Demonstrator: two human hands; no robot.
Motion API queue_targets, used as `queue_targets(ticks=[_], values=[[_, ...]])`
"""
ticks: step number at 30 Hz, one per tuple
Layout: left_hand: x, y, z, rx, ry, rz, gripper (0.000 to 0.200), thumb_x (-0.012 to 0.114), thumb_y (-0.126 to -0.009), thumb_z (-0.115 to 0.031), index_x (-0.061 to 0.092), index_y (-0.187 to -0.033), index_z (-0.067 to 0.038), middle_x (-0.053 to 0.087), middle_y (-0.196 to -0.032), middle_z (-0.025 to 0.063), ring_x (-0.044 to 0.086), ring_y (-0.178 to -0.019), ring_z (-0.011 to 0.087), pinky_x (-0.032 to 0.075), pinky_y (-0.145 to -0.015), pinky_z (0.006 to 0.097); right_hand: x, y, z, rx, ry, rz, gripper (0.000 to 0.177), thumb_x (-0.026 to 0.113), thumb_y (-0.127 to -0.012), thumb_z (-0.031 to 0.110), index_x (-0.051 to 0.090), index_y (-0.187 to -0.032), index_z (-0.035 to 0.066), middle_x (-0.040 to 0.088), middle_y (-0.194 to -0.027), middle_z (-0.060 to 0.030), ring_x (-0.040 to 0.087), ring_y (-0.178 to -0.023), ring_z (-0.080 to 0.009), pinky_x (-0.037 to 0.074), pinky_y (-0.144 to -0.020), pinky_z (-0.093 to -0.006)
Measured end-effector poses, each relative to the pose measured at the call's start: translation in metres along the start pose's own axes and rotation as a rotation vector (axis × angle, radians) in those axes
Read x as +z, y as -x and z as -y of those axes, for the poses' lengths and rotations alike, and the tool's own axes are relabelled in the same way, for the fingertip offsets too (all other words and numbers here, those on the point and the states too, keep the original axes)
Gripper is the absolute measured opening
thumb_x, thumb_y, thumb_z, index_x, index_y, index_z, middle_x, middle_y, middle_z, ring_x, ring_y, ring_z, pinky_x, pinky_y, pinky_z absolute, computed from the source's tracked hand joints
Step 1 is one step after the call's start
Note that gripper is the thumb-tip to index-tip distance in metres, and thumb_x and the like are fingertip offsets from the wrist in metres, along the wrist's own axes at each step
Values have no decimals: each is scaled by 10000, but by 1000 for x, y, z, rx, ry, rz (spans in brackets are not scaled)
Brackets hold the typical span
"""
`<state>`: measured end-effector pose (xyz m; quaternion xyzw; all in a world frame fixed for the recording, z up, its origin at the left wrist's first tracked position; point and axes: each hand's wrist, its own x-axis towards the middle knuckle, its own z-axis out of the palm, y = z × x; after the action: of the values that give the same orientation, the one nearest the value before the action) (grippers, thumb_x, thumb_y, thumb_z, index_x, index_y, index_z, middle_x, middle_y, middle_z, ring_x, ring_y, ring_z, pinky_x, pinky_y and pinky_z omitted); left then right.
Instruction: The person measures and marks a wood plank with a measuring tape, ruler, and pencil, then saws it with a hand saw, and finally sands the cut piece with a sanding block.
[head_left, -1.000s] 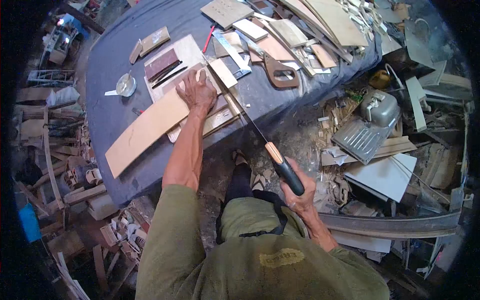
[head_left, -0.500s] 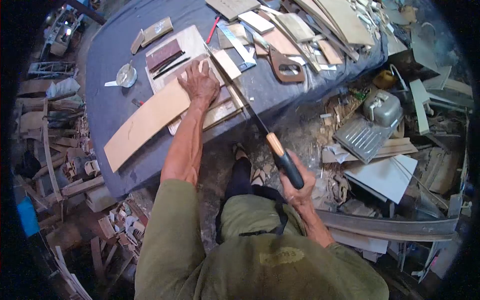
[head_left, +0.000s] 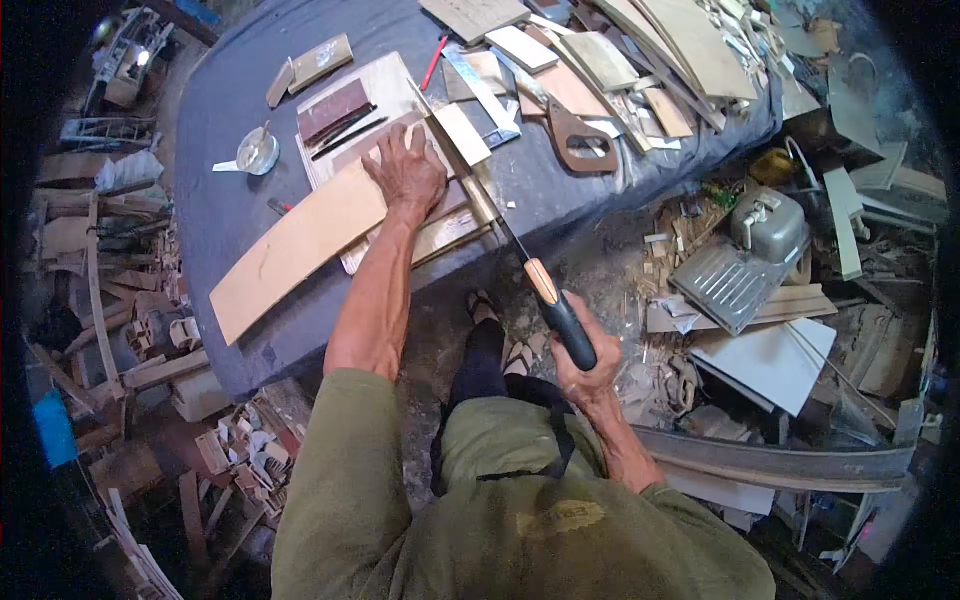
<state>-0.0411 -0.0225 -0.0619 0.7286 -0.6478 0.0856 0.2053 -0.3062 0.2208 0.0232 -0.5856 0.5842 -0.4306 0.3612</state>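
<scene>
My left hand (head_left: 407,175) presses down on a curved light wooden board (head_left: 300,252), fingers spread, near the board's far end. Beneath it is a flat wooden base board (head_left: 440,235). My right hand (head_left: 590,355) is wrapped round the black and tan handle of a handsaw (head_left: 543,282). Its narrow blade runs up and left, just right of my left hand, over the edge of the wood. A small pale wood piece (head_left: 462,134) lies right of the blade. Where the teeth meet the wood is hard to see.
Left on the cloth-covered bench (head_left: 215,160) are a small cup (head_left: 257,152) and a dark reddish block (head_left: 335,108). A second saw (head_left: 580,140), a try square (head_left: 480,90) and wood offcuts lie right. A metal sink (head_left: 730,280) and scrap wood cover the floor.
My right hand and the saw have moved a little forward, toward the bench. My left hand stays pressed on the board. The whole view has shifted slightly.
</scene>
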Motion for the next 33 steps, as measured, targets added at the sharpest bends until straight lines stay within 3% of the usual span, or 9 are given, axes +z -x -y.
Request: queue_targets(ticks=[6, 9, 14, 19, 20, 23, 27, 30, 33], values=[[-3, 2, 0, 2, -5, 14, 357, 632, -894, -243, 679, -1228, -127, 534, -1386, 121, 447, -1337, 315, 277, -1071, 727, -35, 73, -27, -10, 137, -52, 541, 704, -763, 12, 659, -1301, 38, 715, -859, -123, 664, -740, -119, 531, -714, -274], [4, 2, 4, 38, -5, -4, 372, 641, -890, -237, 666, -1242, -121, 527, -1387, 118, 452, -1327, 314, 281, -1067, 726, -26, 57, -16, 0, 46, -74, 506, 691, -787, -17, 656, -1292, 6, 728, -870, -168, 709, -747, -153, 551, -708, -281], [-3, 1, 1, 28, -19, 29, 359, 628, -892, -218, 672, -1235, -118, 533, -1378, 111, 445, -1328, 308, 268, -1076, 723, 5, 4, -1, 6, 10, -30, 566, 687, -794, -18, 625, -1352, 48, 720, -850, -144, 707, -728, -161, 539, -695, -280], [-3, -7, 1, 14, 9, -1, 363, 621, -888, -215, 675, -1233, -118, 537, -1370, 112, 444, -1331, 309, 266, -1078, 729, -11, 68, -53, -32, -20, -77, 543, 694, -783, -29, 638, -1321, 12, 753, -958, -173, 735, -824, -167, 564, -752, -316], [0, 1, 2, 11, 16, 0, 363, 619, -888, -215, 677, -1233, -120, 537, -1369, 112, 444, -1331, 309, 267, -1078, 731, -17, 80, -56, -56, 43, -86, 584, 660, -767, -8, 608, -1348, -37, 719, -920, -113, 652, -781, -129, 529, -740, -273], [5, 2, 4, 29, -13, 4, 367, 624, -882, -217, 681, -1233, -126, 536, -1371, 110, 439, -1339, 306, 274, -1074, 737, -19, 50, -18, -23, 14, -62, 511, 720, -779, -22, 657, -1286, -5, 756, -989, -192, 740, -841, -170, 561, -736, -295], [-2, 1, 2, 12, 24, 22, 358, 618, -891, -223, 685, -1226, -118, 542, -1359, 114, 439, -1339, 302, 270, -1075, 729, 11, -23, 8, 24, -46, -23, 506, 695, -796, -16, 651, -1300, 7, 752, -978, -198, 726, -809, -145, 558, -712, -287], [1, 6, 0, 2, 40, -2, 355, 624, -883, -203, 685, -1226, -133, 546, -1359, 111, 447, -1340, 296, 246, -1082, 703, 3, -15, 13, 164, -77, 54, 525, 684, -795, -20, 649, -1316, 37, 746, -961, -189, 714, -780, -145, 554, -699, -288], [-4, -1, 0, -1, 19, 4, 363, 625, -886, -210, 672, -1239, -140, 544, -1357, 106, 449, -1334, 298, 264, -1071, 711, -18, 25, 2, -79, 45, -33, 542, 667, -787, -4, 649, -1324, 67, 721, -878, -148, 679, -716, -133, 538, -663, -288]])
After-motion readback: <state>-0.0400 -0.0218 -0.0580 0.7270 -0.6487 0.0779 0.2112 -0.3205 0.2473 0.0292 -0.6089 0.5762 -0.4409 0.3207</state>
